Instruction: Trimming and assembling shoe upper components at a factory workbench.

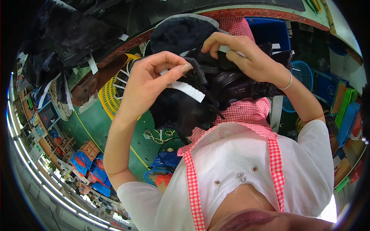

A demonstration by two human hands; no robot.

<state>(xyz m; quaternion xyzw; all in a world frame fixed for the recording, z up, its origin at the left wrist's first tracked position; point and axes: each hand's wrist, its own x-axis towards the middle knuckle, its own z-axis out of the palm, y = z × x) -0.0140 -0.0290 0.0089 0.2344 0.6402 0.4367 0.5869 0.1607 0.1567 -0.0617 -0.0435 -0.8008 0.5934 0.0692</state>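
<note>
Black furry pieces [175,106] with dark leathery parts [239,86] lie bunched over my lap. My left hand [156,79] is closed, thumb and forefinger pinched at a dark fuzzy edge. A short white strip [189,91] passes through this hand, its free end slanting down over the black fur. Beyond the leathery parts, my right hand [246,56] is curled shut at the black material. A bit of white shows between its fingers, but what they grip is partly hidden. A rounded black fur piece [183,34] with a pale rim lies past both hands.
Across the far side runs a workbench with a red edge [227,13]; more black pieces [73,30] with white tabs lie on its left. A yellow basket [109,96] stands left of my lap. Blue baskets [302,75] are at the right. White cord [160,135] lies on the green floor.
</note>
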